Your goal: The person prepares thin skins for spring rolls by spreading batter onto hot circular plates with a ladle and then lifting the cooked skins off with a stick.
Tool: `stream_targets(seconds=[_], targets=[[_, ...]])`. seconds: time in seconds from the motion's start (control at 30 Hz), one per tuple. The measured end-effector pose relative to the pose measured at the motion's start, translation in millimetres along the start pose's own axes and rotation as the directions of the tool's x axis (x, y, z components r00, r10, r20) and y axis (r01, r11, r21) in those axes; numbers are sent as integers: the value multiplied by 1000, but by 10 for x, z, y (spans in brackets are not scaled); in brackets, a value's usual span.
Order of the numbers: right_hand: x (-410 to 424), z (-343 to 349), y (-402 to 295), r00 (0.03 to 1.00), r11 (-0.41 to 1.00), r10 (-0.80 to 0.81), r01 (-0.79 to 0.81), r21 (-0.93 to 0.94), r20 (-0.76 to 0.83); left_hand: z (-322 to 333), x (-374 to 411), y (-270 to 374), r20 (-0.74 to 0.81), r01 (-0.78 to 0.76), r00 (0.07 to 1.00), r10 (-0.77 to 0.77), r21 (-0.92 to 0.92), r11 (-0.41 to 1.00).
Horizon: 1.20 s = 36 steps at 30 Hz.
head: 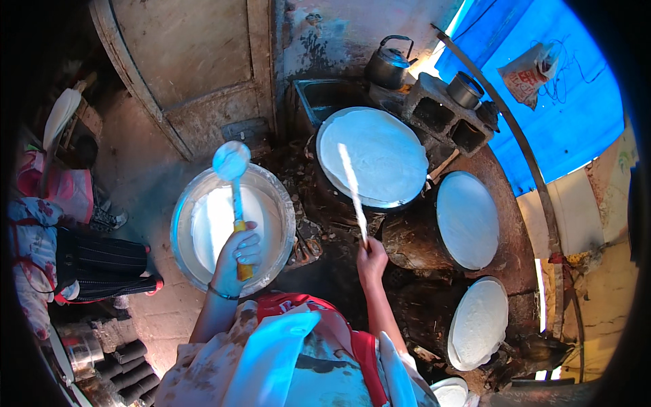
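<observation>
My left hand (241, 249) grips the yellow handle of a metal ladle (232, 160), its bowl wet with pale batter. The ladle is above a wide metal basin (179, 239) that contains white batter (203, 231). In my right hand (372, 262) is a thin stick (350, 173) coated in batter. Its far end appears over a round griddle covered by a thin pale sheet of batter (386, 152); I cannot tell whether they touch. To the right are two more rounds, a smooth pale one (468, 221) and a flatbread with an uneven edge (480, 323).
Scissors-like metal loops (307, 252) lie beside the basin. Behind the griddle are a kettle (390, 66), a concrete block (432, 91) and a metal pot (465, 90). Another person's dark striped clothing (101, 262) shows at left, above stacked black cylinders (129, 366). A blue tarp (554, 117) hangs at right.
</observation>
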State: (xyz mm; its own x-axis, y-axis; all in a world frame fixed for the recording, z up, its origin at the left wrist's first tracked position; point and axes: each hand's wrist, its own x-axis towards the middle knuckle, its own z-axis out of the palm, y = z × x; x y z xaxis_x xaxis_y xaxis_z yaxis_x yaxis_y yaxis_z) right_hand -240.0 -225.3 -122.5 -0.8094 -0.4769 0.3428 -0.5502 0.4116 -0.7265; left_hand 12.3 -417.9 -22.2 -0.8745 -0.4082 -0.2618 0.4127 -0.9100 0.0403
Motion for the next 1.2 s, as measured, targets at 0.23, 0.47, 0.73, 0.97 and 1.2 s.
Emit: stream_targets(seconds=[0.23, 0.47, 0.73, 0.97, 1.2], targets=[[1036, 1128, -935, 981, 967, -14, 62, -246, 194, -390, -517, 712, -5, -142, 990, 142, -94, 985], [1751, 1658, -687, 923, 862, 91, 115, -494, 374, -405, -917, 901, -78, -301, 950, 303, 39, 953], [1981, 1747, -587, 960, 868, -211, 270, -417, 182, -372, -1015, 784, -140, -451, 887, 440, -57, 891], [2324, 1242, -747, 968, 931, -238, 249, -268, 73, -343, -758, 615, -81, -443, 896, 436, -104, 891], [2525, 120, -769, 908, 962, -273, 263, -76, -319, -147, -308, 457, 15, -297, 954, 300, -82, 951]])
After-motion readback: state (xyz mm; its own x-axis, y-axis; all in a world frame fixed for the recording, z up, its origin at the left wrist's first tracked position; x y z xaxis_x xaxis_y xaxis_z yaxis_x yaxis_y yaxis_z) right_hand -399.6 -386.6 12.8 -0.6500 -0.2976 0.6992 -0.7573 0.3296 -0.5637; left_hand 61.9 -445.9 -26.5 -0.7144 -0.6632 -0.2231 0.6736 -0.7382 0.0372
